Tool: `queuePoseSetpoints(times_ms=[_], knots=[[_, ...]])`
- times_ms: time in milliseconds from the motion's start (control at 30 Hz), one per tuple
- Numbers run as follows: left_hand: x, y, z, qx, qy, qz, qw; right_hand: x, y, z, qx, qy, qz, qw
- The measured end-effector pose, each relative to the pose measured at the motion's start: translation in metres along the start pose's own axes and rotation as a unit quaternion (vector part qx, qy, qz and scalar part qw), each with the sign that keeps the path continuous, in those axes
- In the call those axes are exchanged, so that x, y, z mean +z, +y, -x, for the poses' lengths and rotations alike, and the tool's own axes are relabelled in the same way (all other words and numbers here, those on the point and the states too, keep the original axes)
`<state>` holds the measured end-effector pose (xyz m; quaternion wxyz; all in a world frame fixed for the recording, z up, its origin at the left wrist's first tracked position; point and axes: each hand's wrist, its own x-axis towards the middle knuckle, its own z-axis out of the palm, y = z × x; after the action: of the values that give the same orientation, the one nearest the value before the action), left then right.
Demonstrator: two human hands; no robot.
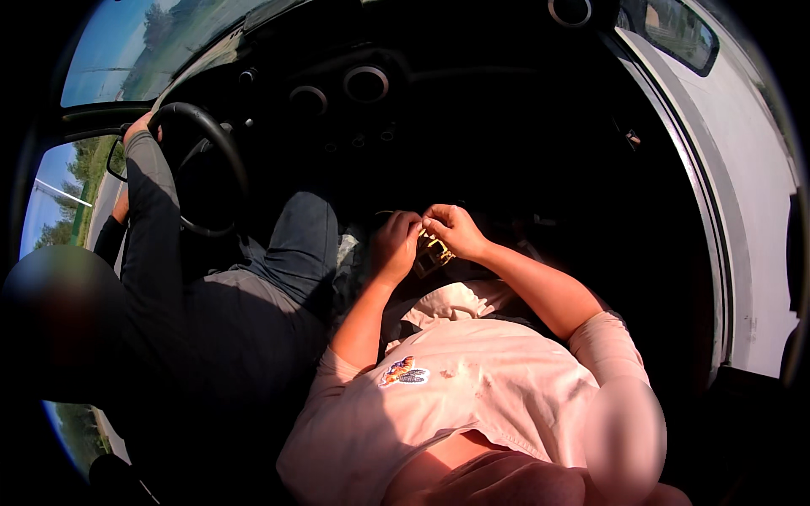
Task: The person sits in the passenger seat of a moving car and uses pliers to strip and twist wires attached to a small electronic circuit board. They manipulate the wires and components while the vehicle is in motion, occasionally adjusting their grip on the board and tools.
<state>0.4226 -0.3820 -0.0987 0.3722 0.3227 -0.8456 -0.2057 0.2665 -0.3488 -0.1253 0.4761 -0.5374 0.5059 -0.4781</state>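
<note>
My left hand (396,245) and my right hand (456,231) meet over my lap, the fingertips of both pinched closely together. Whatever lies between the fingertips is too small or too hidden to make out. Just below them sits a yellow frame-like thing (433,255) with gaps through it, partly covered by the hands. It lies close against my right hand's lower side; whether either hand grips it cannot be told. Dark shadow surrounds the hands.
To my left a person in a dark sleeve (152,181) has a hand on the steering wheel (207,126). That person's leg (304,232) is beside my lap. Ahead is a dark dashboard with round vents (366,84). A white door (721,169) stands at my right.
</note>
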Motion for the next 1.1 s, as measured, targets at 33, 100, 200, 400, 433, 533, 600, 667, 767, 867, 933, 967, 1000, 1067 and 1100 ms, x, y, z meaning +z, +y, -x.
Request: queuePoseSetpoints(times_ms=[33,100,200,400,433,533,600,667,767,867,933,967,1000,1067,1100], knots=[[0.0,-0.001,-0.002,-0.003,-0.008,0.004,1.0,-0.001,-0.001,-0.001,-0.006,0.003,0.01,1.0],[-0.001,-0.004,0.0,-0.019,-0.024,0.014,0.999,0.001,0.002,-0.002,-0.028,0.014,0.043,0.999],[0.0,-0.01,0.005,-0.043,-0.034,0.031,0.998,0.006,0.004,0.0,-0.034,0.016,0.008,0.999],[-0.002,-0.005,0.003,-0.133,0.007,0.131,0.982,0.003,0.007,-0.004,-0.013,0.053,-0.075,0.996],[-0.003,-0.009,-0.002,-0.127,0.013,0.131,0.983,-0.002,0.011,-0.007,-0.016,0.066,-0.089,0.994],[-0.009,-0.017,0.0,-0.135,0.011,0.128,0.982,-0.006,0.019,-0.01,0.004,0.069,-0.19,0.979],[-0.009,-0.021,0.003,-0.146,0.016,0.138,0.979,-0.011,0.012,-0.012,0.022,0.058,-0.213,0.975],[-0.008,-0.026,0.011,-0.158,0.023,0.149,0.976,-0.008,0.014,-0.009,0.024,0.05,-0.214,0.975],[-0.012,-0.03,0.01,-0.15,0.023,0.121,0.981,-0.007,0.012,-0.011,0.029,0.042,-0.227,0.973],[-0.019,-0.026,0.006,-0.138,0.009,0.098,0.985,-0.009,0.011,-0.009,0.04,0.048,-0.234,0.97],[-0.023,-0.023,0.003,-0.117,0.003,0.076,0.99,-0.007,0.009,-0.012,0.027,0.063,-0.266,0.962],[-0.023,-0.023,0.003,-0.103,0.001,0.064,0.993,-0.005,0.01,-0.011,0.023,0.072,-0.282,0.956],[-0.023,-0.024,0.003,-0.09,-0.001,0.052,0.995,-0.004,0.011,-0.011,0.023,0.074,-0.278,0.957],[-0.02,-0.025,0.006,-0.105,-0.015,0.067,0.992,-0.004,0.013,-0.011,0.026,0.078,-0.269,0.96],[-0.019,-0.024,0.007,-0.114,-0.023,0.075,0.99,-0.004,0.014,-0.013,0.042,0.085,-0.278,0.956]])
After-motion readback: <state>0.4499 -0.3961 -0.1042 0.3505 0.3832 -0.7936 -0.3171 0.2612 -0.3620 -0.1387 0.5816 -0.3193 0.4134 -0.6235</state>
